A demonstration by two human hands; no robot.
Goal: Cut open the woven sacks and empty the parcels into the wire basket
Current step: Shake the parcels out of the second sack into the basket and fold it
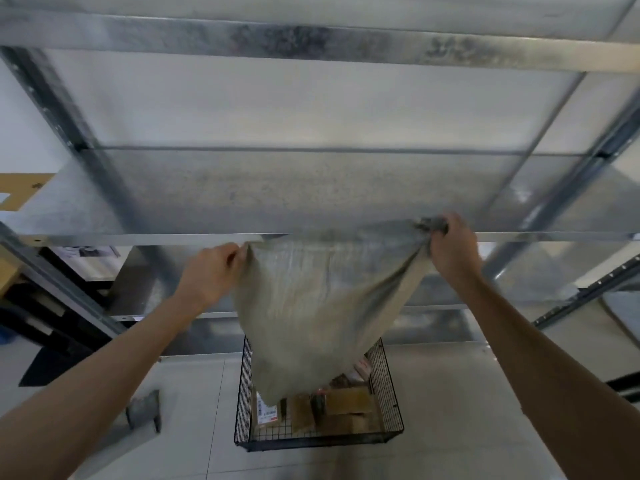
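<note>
A metal rack (pixel 311 188) of galvanised shelves rises behind the wire basket (pixel 393 386) and fills most of the view above it; its shelves look blurred. The pale tiled floor (pixel 450 393) carries the basket, which stands in front of the rack's lowest shelf.

A beige woven sack (pixel 311 306) hangs straight above the basket, stretched wide at the top and narrowing downward. Its lower end dips inside the basket's back half, covering part of what lies there. Whether that lower end is cut open cannot be told from here.

The basket is black with thin mesh walls. Brown cardboard parcels (pixel 346 407) lie in it, heaped toward its front and right side, and one parcel with a white printed label (pixel 266 410) leans against its left wall.

High above the basket's left side, the left hand (pixel 211 271) pinches the sack's upper left corner, fingers curled round the cloth. Above the basket's right side and a little higher, the right hand (pixel 453 247) has its fingers closed tight on a bunched wad of the sack's upper right corner. Both forearms reach up and forward from either side of the basket.

A small grey piece (pixel 145 408) lies on the floor well to the left of the basket; what it is cannot be made out.
</note>
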